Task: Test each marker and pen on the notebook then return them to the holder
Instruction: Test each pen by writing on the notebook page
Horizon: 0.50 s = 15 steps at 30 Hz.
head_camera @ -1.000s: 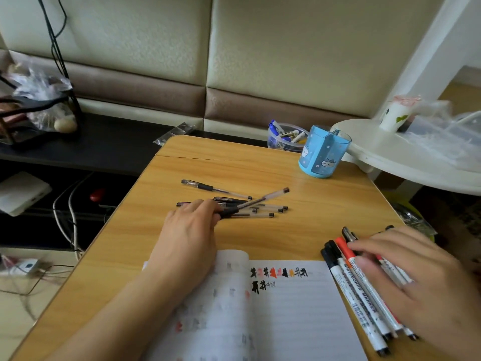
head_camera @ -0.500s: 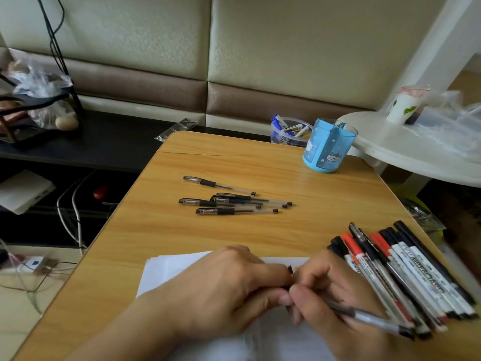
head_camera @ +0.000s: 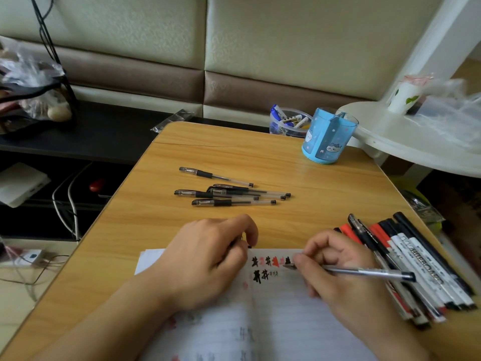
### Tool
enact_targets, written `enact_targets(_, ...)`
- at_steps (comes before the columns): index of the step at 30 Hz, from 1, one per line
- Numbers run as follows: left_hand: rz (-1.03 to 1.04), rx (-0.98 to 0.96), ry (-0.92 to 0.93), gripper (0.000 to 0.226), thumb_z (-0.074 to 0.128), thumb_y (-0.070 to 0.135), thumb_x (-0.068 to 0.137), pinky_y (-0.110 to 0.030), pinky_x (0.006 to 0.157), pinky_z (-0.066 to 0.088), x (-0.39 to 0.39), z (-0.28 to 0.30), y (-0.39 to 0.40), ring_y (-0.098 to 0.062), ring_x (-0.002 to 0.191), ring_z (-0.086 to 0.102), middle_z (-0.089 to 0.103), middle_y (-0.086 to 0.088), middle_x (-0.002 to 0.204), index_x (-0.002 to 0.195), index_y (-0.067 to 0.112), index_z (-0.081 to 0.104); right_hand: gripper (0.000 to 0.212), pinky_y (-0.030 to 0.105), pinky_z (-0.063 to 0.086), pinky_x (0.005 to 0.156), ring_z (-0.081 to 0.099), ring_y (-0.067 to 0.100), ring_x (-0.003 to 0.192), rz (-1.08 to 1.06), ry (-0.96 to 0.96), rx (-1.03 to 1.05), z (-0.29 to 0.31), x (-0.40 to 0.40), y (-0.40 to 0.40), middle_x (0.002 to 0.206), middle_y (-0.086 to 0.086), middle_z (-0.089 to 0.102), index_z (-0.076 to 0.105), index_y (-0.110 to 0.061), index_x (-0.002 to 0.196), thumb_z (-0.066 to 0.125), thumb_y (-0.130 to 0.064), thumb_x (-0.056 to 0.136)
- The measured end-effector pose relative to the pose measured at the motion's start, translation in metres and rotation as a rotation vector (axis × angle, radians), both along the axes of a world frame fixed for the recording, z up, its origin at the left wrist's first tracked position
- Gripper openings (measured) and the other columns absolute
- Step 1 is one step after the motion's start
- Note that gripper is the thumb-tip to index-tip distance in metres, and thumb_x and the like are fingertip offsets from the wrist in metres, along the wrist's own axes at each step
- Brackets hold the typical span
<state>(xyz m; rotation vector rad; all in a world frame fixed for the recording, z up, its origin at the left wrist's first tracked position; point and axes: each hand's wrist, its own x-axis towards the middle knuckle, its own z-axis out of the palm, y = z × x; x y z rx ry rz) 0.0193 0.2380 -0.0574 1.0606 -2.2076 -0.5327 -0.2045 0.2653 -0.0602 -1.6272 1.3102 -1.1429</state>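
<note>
Testing a clear pen point(head_camera: 364, 272), the right hand point(head_camera: 343, 280) has its fingers clamped on it above the notebook point(head_camera: 286, 308); the left hand point(head_camera: 208, 259) pinches its cap. Several marks are made; loose pens point(head_camera: 229, 194), markers point(head_camera: 406, 264) and the empty-looking holder point(head_camera: 326, 136) remain.

White round table point(head_camera: 406, 145), paper cup point(head_camera: 402, 97), clear tub point(head_camera: 279, 128), black shelf point(head_camera: 86, 134)
</note>
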Motion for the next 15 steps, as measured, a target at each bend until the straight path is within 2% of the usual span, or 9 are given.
enact_targets(2,0.017,-0.003,0.039,0.018,0.032,0.035,0.086,-0.032,0.058,0.038,-0.0013,0.0006,0.0002,-0.007,0.064,0.047,0.050,0.014,0.068,0.092,0.031,0.049,0.028,0.031,0.031,0.040,0.039,0.022,0.039,-0.019,-0.002,-0.001,-0.0012,0.0006,-0.0009,0.044,0.018,0.049,0.053,-0.010,0.060,0.073,-0.007,0.080)
enact_targets(4,0.019,-0.034,0.053,0.013,0.038,0.034,0.090,-0.034,0.062,0.044,-0.0033,-0.0008,0.0001,-0.007,0.070,0.050,0.053,0.014,0.077,0.093,0.030,0.050,0.037,0.023,0.027,0.040,0.033,0.017,0.038,-0.027,0.028,-0.037,-0.0012,0.0026,-0.0003,0.043,0.019,0.042,0.047,-0.006,0.056,0.072,-0.015,0.080)
enact_targets(6,0.021,-0.090,0.044,0.012,0.043,0.032,0.093,-0.033,0.062,0.046,-0.0055,-0.0030,-0.0006,-0.004,0.074,0.050,0.055,0.015,0.084,0.096,0.027,0.054,0.040,0.019,0.027,0.039,0.030,0.011,0.037,-0.047,0.060,-0.064,-0.0018,0.0050,0.0000,0.043,0.018,0.041,0.044,-0.006,0.054,0.072,-0.015,0.081)
enact_targets(9,0.024,-0.135,0.031,0.013,0.046,0.031,0.094,-0.030,0.062,0.046,-0.0067,-0.0050,-0.0019,-0.003,0.077,0.049,0.055,0.017,0.089,0.098,0.025,0.057,0.040,0.023,0.025,0.039,0.029,0.011,0.038,-0.060,0.055,-0.062,-0.0050,0.0054,-0.0008,0.043,0.017,0.040,0.044,-0.011,0.054,0.071,-0.012,0.082)
enact_targets(15,0.012,-0.132,0.022,0.017,0.046,0.032,0.095,-0.028,0.061,0.045,-0.0060,-0.0077,-0.0042,0.001,0.077,0.047,0.054,0.017,0.094,0.103,0.028,0.061,0.041,0.018,0.024,0.039,0.027,0.006,0.037,-0.058,0.093,-0.082,-0.0074,0.0075,-0.0032,0.039,-0.002,0.037,0.043,-0.012,0.052,0.074,-0.010,0.081)
